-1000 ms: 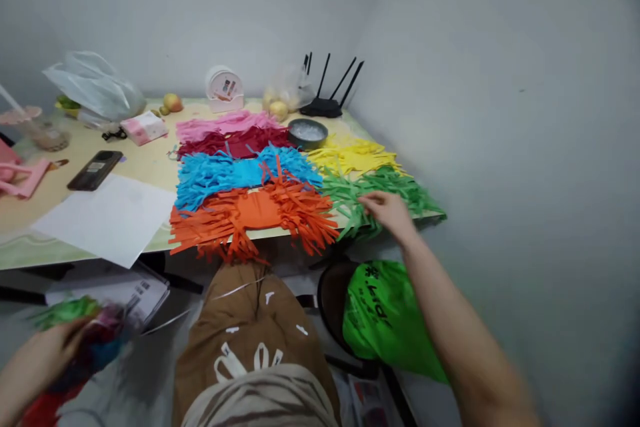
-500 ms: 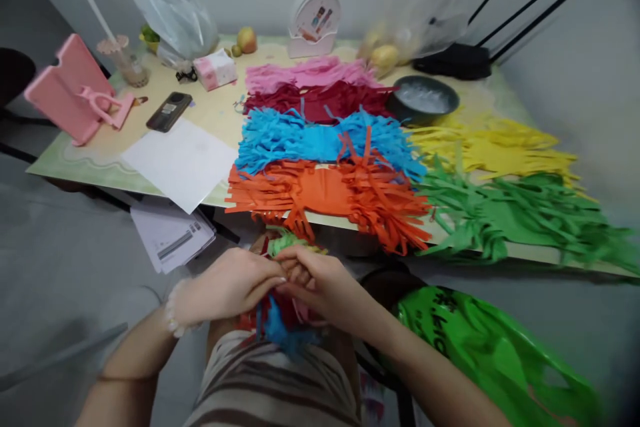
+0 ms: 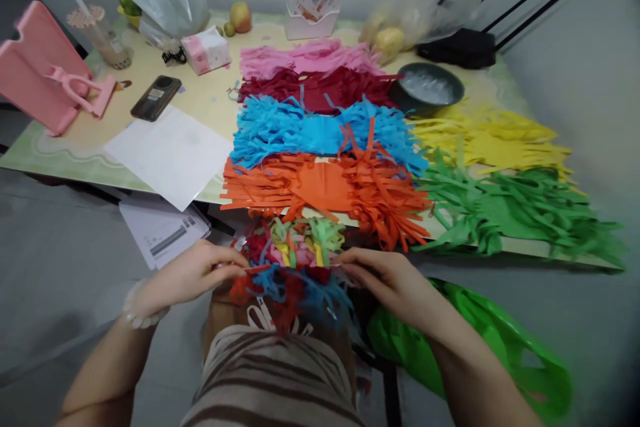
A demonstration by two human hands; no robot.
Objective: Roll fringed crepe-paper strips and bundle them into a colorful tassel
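I see the orange fringed strip [image 3: 323, 185] on the counter [image 3: 200, 100], between the multicoloured fringed bundle [image 3: 297, 257] and blue fringed strip [image 3: 320, 133].

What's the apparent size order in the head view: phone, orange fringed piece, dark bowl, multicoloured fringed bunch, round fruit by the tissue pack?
1. Orange fringed piece
2. Multicoloured fringed bunch, partly blurred and nearer the camera, so its real rank is unsure
3. Dark bowl
4. Phone
5. Round fruit

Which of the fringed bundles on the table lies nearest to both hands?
The orange bundle, straight beyond the left hand and right hand. The blue, dark red and pink ones lie behind it; the green and yellow lie to its right.
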